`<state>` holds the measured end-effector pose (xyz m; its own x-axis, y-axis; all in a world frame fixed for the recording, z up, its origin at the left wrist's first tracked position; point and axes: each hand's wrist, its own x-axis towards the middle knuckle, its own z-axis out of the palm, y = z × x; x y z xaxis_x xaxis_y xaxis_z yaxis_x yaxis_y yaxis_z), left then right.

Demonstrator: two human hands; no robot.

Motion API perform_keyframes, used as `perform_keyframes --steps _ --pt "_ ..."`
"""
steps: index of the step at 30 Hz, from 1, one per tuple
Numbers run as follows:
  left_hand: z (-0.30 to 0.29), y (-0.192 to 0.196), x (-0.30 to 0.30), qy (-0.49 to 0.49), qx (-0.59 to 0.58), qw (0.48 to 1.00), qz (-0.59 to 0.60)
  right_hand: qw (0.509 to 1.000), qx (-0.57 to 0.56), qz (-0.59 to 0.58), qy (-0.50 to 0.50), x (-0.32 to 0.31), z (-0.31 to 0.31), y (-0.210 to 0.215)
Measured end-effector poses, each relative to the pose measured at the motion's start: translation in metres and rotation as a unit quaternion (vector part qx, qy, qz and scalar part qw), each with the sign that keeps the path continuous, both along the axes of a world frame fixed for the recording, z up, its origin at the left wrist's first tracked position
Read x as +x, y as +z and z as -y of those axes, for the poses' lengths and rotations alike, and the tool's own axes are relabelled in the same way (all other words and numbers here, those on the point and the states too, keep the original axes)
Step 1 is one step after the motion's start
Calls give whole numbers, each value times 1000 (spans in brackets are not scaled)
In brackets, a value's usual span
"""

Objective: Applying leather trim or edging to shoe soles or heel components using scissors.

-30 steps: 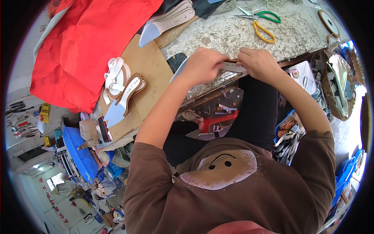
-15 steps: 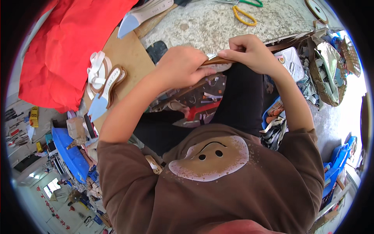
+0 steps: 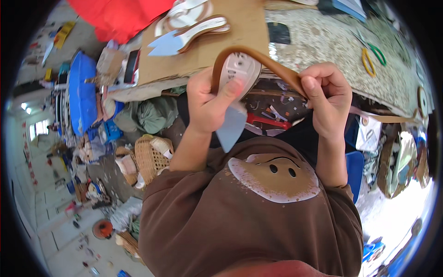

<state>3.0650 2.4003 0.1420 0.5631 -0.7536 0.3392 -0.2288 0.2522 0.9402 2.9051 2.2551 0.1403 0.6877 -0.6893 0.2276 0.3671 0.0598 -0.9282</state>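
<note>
My left hand (image 3: 203, 102) is closed around a shoe insole board (image 3: 239, 68), white at the heel with a light blue pointed toe end hanging downward. A tan-brown strip (image 3: 279, 69) curves along the heel edge of this board and stretches off to the right. Its far end is pinched between thumb and fingers of my right hand (image 3: 328, 99). Part of the board lies hidden under my left thumb and palm. Beyond my left hand, finished-looking insoles (image 3: 203, 31) with brown edges and blue toes are stacked on a brown cardboard sheet (image 3: 249, 27).
Yellow-and-green-handled scissors (image 3: 369, 60) lie on the speckled worktable (image 3: 314, 51) at the right. A dark flat piece (image 3: 278, 33) sits beside the cardboard. Red sheeting (image 3: 120, 16) covers the far left. Below the table edge is a drawer (image 3: 272, 108) of scraps; a woven basket (image 3: 150, 159) stands left.
My hands have come apart and nearer my body, the right one drawing the strip outward. The insole board is now turned up into plain sight. My view has swung to the right.
</note>
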Motion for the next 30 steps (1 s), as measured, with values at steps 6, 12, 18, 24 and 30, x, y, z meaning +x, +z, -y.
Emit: perform_keyframes --steps 6,12,18,24,30 --pt "1 -6 -1 89 -86 986 -114 993 -105 -38 -38 47 -43 6" --pt "46 -30 -34 149 -123 971 -140 965 -222 -117 -72 53 -21 0" --pt "78 -36 -40 23 -26 944 -327 884 -409 -183 -129 32 23 -30" --pt "89 -40 -46 10 22 935 -355 891 -383 -220 -103 3 21 -48" --pt "92 -36 -55 -15 81 951 -298 848 -456 -269 -35 -29 29 -54"
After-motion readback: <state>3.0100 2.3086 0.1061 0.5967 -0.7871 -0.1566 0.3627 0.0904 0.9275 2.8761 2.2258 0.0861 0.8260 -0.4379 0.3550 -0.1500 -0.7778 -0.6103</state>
